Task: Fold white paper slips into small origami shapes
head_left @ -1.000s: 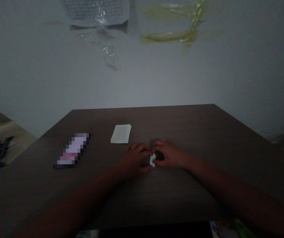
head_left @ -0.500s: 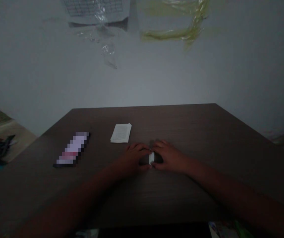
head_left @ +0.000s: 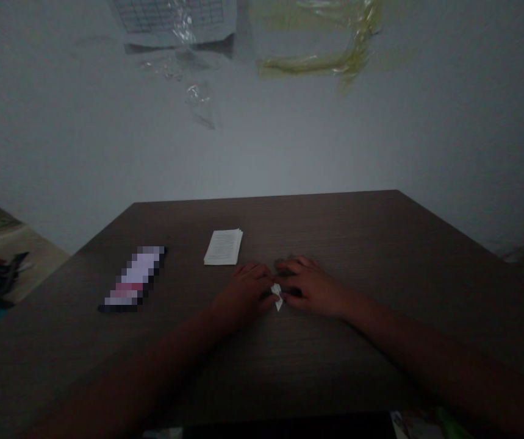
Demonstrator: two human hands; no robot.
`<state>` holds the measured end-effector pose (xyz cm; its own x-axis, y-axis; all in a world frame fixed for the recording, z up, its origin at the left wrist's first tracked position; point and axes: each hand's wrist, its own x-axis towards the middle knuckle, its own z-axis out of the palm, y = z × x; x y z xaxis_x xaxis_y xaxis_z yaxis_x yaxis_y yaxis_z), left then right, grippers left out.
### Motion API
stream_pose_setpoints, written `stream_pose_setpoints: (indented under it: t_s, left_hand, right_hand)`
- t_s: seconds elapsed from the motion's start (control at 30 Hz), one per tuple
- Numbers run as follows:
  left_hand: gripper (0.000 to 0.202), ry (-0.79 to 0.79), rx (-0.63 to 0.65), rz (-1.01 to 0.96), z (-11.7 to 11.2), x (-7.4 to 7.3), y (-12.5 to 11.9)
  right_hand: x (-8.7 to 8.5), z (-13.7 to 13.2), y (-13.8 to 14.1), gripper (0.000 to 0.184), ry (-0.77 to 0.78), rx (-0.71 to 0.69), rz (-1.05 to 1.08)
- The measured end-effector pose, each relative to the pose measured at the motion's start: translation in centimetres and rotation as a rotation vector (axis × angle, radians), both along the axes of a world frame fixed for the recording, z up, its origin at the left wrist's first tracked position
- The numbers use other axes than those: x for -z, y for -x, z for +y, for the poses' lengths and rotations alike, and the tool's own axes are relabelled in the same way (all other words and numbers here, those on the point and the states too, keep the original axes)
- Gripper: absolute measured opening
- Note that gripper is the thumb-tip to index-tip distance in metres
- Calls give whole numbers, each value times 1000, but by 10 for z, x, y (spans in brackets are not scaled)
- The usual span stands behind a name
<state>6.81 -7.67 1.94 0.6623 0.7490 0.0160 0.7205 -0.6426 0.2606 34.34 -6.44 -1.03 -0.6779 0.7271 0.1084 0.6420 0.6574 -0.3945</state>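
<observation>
A small piece of folded white paper [head_left: 277,295] lies on the dark wooden table between my two hands, its lower end narrowing to a point. My left hand [head_left: 249,291] holds it from the left, thumb on its lower part and fingers bent at the top. From the right, my right hand [head_left: 311,285] reaches in with curved fingers at the paper's upper edge and the thumb close to its right side. Fingers cover part of the paper. Beyond my left hand rests a stack of printed paper sheets [head_left: 223,247].
A phone [head_left: 134,277] with a blurred screen lies on the left of the table [head_left: 335,225]. Behind the table rises a pale wall [head_left: 316,134] with taped paper and yellow tape. Assorted items are on the floor at the left.
The folded paper has gone from an upright narrow strip to a slanted shape with a pointed lower end. Both thumbs have shifted slightly upward, and the hands stay close together.
</observation>
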Motion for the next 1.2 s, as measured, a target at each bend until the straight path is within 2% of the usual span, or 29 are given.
stream_pose_setpoints:
  t_s: [0.1,0.23,0.47,0.73,0.8,0.87,0.97,1.1,1.2]
  left_hand:
    - [20,17,-38,12,1,-1,1]
    - [21,45,-82,5,2,-2,1]
    - [23,40,-82,31,1,-5,-2]
    - [16,16,-60,7,0,-4,0]
    - [15,27,-71,-5,-1,-4,0]
    - [15,50,-98,-3,-2,-4,-2]
    - [28,68,-122,14,-4,-3,-6]
    - [31,27,-74,-13,-4,0,-4]
    - [29,19,3,-23,-2,3,2]
  right_hand:
    - [-2,-2,2,41,8,9,3]
    - [-3,-7,6,48,27,32,-36]
    - [-4,-14,9,58,2,73,-77]
    - [7,-24,17,89,-2,127,-25]
    - [7,-25,18,92,13,134,-18]
    - [5,-24,17,82,28,133,-3]
    - [3,-19,15,54,17,98,68]
    - [7,-6,7,20,-40,60,151]
    - [9,6,0,15,-64,96,147]
